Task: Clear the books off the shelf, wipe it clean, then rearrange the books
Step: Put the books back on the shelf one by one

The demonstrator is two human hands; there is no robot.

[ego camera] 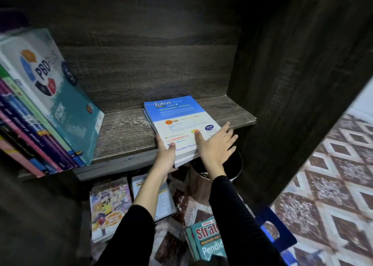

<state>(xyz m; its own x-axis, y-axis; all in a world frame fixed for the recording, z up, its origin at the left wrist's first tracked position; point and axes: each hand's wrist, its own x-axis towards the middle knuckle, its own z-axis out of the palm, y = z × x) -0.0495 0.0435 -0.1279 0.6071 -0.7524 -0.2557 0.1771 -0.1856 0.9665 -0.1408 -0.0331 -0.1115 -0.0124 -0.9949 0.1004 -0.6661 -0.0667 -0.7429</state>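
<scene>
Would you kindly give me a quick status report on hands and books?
Left hand grips blue-and-white Fokus book stack at near corner. Right hand open, spread at cover's right edge. Stack overhangs dark wooden shelf front. Leaning book row left, apart.

The shelf (125, 132) is a dark wood-grain board with pale scuffs. A thin stack of "fokus" books (177, 124), blue-and-white cover up, lies flat right of centre and overhangs the front edge. The left hand (167, 157) grips its front-left corner; the right hand (216, 144) rests flat on its right edge, fingers spread. At the shelf's left end a row of books (30, 128) leans left, fronted by a teal "PBD Plus" book (58, 88). More books (109, 205) lie flat on the floor below.
</scene>
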